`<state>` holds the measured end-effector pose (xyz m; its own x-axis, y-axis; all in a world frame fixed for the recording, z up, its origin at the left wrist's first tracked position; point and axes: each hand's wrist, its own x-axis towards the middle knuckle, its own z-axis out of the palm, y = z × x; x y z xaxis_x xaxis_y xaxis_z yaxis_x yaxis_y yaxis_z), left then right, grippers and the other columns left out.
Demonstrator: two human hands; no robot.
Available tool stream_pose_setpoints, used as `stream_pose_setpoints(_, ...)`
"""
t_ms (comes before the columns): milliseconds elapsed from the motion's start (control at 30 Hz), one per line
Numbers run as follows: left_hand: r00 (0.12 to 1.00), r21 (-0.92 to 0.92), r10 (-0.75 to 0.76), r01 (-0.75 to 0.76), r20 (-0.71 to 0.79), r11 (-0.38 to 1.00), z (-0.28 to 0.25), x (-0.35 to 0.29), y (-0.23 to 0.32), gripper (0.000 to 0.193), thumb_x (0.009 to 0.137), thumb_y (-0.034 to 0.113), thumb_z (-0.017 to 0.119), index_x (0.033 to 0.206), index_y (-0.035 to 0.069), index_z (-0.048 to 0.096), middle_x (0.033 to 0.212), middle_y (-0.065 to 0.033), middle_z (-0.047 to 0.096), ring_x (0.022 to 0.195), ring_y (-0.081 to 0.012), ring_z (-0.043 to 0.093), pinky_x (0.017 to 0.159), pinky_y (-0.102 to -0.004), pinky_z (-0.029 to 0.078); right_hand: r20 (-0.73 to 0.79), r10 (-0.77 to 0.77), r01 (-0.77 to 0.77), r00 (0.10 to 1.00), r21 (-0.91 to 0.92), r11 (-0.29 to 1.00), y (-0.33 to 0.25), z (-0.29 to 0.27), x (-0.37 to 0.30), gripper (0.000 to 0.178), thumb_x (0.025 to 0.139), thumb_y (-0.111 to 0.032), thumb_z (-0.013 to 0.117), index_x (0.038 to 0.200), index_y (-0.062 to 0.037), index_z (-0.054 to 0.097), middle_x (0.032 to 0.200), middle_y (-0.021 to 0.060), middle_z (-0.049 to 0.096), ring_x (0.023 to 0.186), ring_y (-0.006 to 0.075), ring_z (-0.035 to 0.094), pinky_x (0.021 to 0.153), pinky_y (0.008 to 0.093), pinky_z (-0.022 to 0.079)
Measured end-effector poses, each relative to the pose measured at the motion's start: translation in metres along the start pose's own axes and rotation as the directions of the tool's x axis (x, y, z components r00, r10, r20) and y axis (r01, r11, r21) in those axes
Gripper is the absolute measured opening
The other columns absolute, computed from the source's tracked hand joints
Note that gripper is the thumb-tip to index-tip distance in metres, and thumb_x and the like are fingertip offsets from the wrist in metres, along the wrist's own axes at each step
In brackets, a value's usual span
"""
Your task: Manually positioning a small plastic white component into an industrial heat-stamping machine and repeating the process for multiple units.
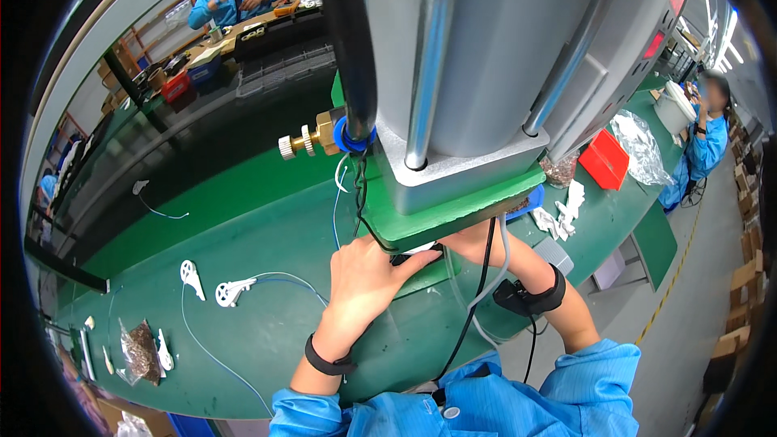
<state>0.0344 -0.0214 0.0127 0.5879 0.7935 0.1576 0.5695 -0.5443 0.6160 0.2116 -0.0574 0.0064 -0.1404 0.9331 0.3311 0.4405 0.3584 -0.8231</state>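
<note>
Both my hands meet beneath the green head plate [453,209] of a pneumatic press with a grey cylinder [477,57]. My left hand [364,279] is closed, its thumb pointing right against a dark piece [417,256] under the plate. What its fingers grip cannot be made out. My right hand [486,244] reaches in from the right, with its fingers hidden by the plate. Left of my hands, two white plastic parts with round spoked ends [233,292] lie on the green table [267,332]. A thin cable [298,278] runs from one toward my left hand.
A bag of small brown pieces [141,352] lies at the left. To the right are a red bin [604,160], clear plastic wrap [639,148] and white cloths [570,209]. A brass valve [312,137] juts from the press. Hoses hang near my right arm. Co-workers stand beyond.
</note>
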Motion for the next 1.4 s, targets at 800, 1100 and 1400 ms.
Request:
stream_pose_setpoints(800, 0.995, -0.017, 0.100, -0.100, -0.017, 0.995, 0.000, 0.001, -0.008, 0.063, 0.073, 0.046, 0.065, 0.118, 0.004, 0.050, 0.071, -0.0132, 0.061, 0.062, -0.0309, 0.061, 0.051, -0.0388, 0.047, 0.222, -0.240, 0.321, 0.945, -0.490, 0.811, 0.010, -0.013, -0.013, 0.021, 0.081, -0.007, 0.057, 0.101, -0.0002, 0.059, 0.096, 0.0147, 0.059, 0.090, 0.0310, 0.056, 0.078, 0.0357, 0.044)
stream_pose_setpoints(1100, 0.986, -0.017, 0.085, -0.084, 0.143, 0.996, -0.015, -0.007, -0.013, 0.071, 0.079, 0.039, 0.060, 0.127, -0.006, 0.034, 0.092, -0.0231, 0.059, 0.072, -0.0374, 0.061, 0.059, -0.0432, 0.049, -0.547, -0.248, -0.311, 0.800, -0.731, 0.608, 0.020, -0.093, -0.081, 0.052, 0.087, -0.010, 0.045, 0.134, 0.0026, 0.029, 0.136, 0.0187, 0.034, 0.122, 0.0313, 0.037, 0.100, 0.0383, 0.028)
stream_pose_setpoints(1400, 0.980, -0.057, 0.055, -0.045, 0.193, 0.997, -0.018, -0.013, -0.022, 0.038, 0.089, 0.036, 0.048, 0.097, -0.001, 0.043, 0.083, -0.0209, 0.060, 0.069, -0.0408, 0.057, 0.057, -0.0465, 0.045, -0.555, 0.030, -0.478, 0.831, -0.687, 0.548, 0.089, -0.060, -0.148, 0.061, 0.086, -0.022, 0.041, 0.137, 0.0029, 0.020, 0.141, 0.0189, 0.025, 0.128, 0.0340, 0.023, 0.105, 0.0446, 0.013)
